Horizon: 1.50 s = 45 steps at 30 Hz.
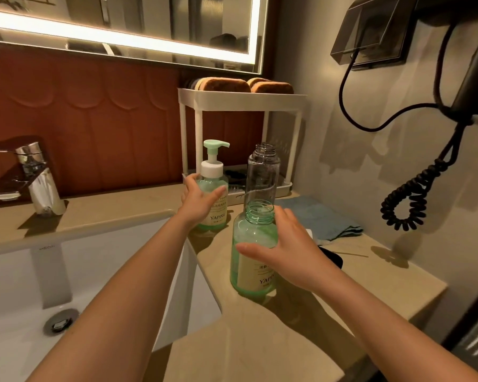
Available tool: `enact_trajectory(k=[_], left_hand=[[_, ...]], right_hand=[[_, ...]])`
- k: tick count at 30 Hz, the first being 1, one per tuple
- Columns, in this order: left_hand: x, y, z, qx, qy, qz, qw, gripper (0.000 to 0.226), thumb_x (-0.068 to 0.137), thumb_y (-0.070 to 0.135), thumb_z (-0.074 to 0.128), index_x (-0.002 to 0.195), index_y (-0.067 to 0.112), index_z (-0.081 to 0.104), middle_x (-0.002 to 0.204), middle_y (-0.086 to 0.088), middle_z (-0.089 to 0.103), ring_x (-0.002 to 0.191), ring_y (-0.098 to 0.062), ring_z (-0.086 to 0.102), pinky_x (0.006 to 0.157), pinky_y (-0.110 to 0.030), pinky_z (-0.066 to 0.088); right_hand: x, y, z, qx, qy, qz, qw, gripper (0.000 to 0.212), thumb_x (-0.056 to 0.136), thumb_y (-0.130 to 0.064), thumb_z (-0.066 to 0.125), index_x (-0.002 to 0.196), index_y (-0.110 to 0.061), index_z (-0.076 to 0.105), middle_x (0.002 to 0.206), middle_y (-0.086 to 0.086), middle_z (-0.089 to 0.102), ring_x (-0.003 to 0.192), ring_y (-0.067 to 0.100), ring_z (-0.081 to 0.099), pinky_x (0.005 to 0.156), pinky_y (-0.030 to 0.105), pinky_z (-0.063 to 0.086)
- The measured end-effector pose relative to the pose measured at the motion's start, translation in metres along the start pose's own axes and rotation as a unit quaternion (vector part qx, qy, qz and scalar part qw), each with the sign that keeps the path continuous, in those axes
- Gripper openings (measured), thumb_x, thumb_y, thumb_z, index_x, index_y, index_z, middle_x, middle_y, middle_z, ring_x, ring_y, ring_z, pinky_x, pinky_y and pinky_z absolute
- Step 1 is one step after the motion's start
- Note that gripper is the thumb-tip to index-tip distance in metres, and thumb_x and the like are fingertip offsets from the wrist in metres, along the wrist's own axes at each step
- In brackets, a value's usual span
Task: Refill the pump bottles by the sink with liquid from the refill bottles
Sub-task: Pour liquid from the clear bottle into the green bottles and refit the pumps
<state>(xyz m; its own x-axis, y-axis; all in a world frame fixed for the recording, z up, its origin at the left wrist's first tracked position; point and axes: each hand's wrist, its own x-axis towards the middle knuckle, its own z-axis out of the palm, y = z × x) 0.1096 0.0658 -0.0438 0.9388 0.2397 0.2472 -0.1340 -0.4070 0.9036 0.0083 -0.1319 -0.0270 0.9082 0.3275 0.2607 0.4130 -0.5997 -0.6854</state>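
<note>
A green pump bottle (214, 186) with a white collar and mint pump head stands on the beige counter (370, 282) by the sink. My left hand (200, 201) wraps around its body. Nearer to me stands a second green bottle (253, 260) with its pump off and its threaded neck open. My right hand (284, 248) grips this bottle's shoulder from the right. Behind it stands a tall clear bottle (262, 172), uncapped and looking empty.
A white sink (25, 307) with a chrome tap (36, 177) lies to the left. A white two-tier rack (240, 97) with sponges stands at the back. A blue cloth (320, 219) and a dark object (333, 257) lie right of the bottles. A hair dryer's coiled cord (409, 202) hangs on the right wall.
</note>
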Motion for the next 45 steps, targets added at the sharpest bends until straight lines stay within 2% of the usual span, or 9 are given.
enact_trajectory(k=[4, 9, 14, 18, 20, 24, 30, 36, 45], left_hand=[[0.003, 0.002, -0.006, 0.053, -0.019, -0.035, 0.998, 0.093, 0.084, 0.056, 0.054, 0.147, 0.013, 0.001, 0.154, -0.011, 0.010, 0.142, -0.030, 0.009, 0.115, -0.049, 0.017], [-0.026, 0.022, -0.012, 0.006, 0.036, -0.066, 0.997, 0.084, 0.090, 0.058, 0.040, 0.149, 0.015, -0.001, 0.158, -0.005, 0.000, 0.144, -0.025, 0.001, 0.115, -0.047, 0.011], [-0.095, 0.047, -0.016, -0.072, -0.047, -0.019, 0.996, 0.073, 0.086, 0.065, 0.028, 0.146, 0.025, 0.020, 0.152, 0.004, 0.020, 0.138, -0.016, 0.023, 0.112, -0.042, 0.023], [-0.157, 0.060, -0.026, -0.168, -0.154, 0.014, 0.974, 0.054, 0.078, 0.065, 0.027, 0.119, 0.037, 0.047, 0.104, 0.035, 0.059, 0.094, 0.018, 0.054, 0.076, -0.004, 0.043], [-0.172, 0.060, -0.026, -0.190, -0.164, 0.021, 0.968, 0.049, 0.077, 0.064, 0.030, 0.113, 0.037, 0.050, 0.097, 0.027, 0.067, 0.091, 0.012, 0.061, 0.067, -0.006, 0.048], [-0.191, 0.060, -0.029, -0.213, -0.159, 0.027, 0.964, 0.071, 0.074, 0.063, 0.031, 0.131, 0.024, 0.045, 0.123, 0.002, 0.060, 0.111, -0.006, 0.059, 0.090, -0.024, 0.048], [-0.204, 0.062, -0.025, -0.205, -0.127, 0.047, 0.969, 0.062, 0.084, 0.064, 0.034, 0.129, 0.022, 0.046, 0.120, 0.005, 0.060, 0.105, -0.001, 0.060, 0.083, -0.016, 0.050], [-0.200, 0.055, -0.010, -0.079, -0.014, 0.060, 0.995, 0.085, 0.052, 0.059, 0.079, 0.123, 0.023, 0.048, 0.113, 0.007, 0.061, 0.102, -0.007, 0.059, 0.085, -0.026, 0.049], [-0.199, 0.043, 0.006, -0.067, 0.083, 0.101, 0.989, 0.064, 0.060, 0.036, 0.084, 0.114, 0.023, 0.053, 0.104, 0.013, 0.062, 0.093, 0.002, 0.059, 0.073, -0.013, 0.050]], right_hand=[[0.000, -0.002, -0.005, 0.032, -0.041, 0.006, 0.999, 0.072, 0.072, -0.059, 0.063, 0.133, -0.034, 0.032, 0.135, -0.014, 0.044, 0.119, 0.006, 0.042, 0.088, 0.028, 0.043], [-0.004, -0.006, -0.006, 0.031, -0.067, 0.006, 0.997, 0.073, 0.074, -0.060, 0.061, 0.134, -0.033, 0.030, 0.137, -0.012, 0.043, 0.117, 0.006, 0.043, 0.089, 0.030, 0.044], [-0.013, -0.016, -0.001, 0.010, -0.084, -0.010, 0.996, 0.074, 0.071, -0.066, 0.060, 0.132, -0.034, 0.032, 0.133, -0.012, 0.044, 0.118, 0.008, 0.043, 0.094, 0.037, 0.046], [-0.024, -0.030, 0.002, -0.009, -0.104, -0.034, 0.994, 0.080, 0.071, -0.063, 0.062, 0.137, -0.030, 0.030, 0.134, -0.010, 0.044, 0.119, 0.008, 0.043, 0.096, 0.034, 0.044], [-0.028, -0.035, 0.002, -0.021, -0.112, -0.038, 0.993, 0.077, 0.074, -0.058, 0.063, 0.137, -0.026, 0.031, 0.132, -0.007, 0.044, 0.119, 0.011, 0.044, 0.098, 0.036, 0.044], [-0.038, -0.044, -0.002, -0.022, -0.139, -0.048, 0.989, 0.074, 0.078, -0.050, 0.064, 0.138, -0.023, 0.031, 0.134, -0.005, 0.043, 0.122, 0.013, 0.043, 0.101, 0.036, 0.042], [-0.049, -0.044, -0.026, 0.016, -0.253, -0.009, 0.967, 0.100, 0.080, -0.036, 0.068, 0.148, -0.033, -0.005, 0.151, -0.010, 0.027, 0.129, 0.004, 0.034, 0.106, 0.027, 0.034], [-0.013, -0.016, -0.064, -0.136, -0.172, 0.029, 0.975, 0.067, 0.087, -0.031, 0.062, 0.144, -0.020, 0.028, 0.143, 0.005, 0.042, 0.127, 0.018, 0.043, 0.097, 0.029, 0.038], [0.057, 0.035, -0.066, -0.295, -0.201, 0.100, 0.929, 0.055, 0.085, -0.038, 0.064, 0.134, -0.021, 0.045, 0.135, 0.003, 0.049, 0.112, 0.021, 0.050, 0.088, 0.029, 0.040]])
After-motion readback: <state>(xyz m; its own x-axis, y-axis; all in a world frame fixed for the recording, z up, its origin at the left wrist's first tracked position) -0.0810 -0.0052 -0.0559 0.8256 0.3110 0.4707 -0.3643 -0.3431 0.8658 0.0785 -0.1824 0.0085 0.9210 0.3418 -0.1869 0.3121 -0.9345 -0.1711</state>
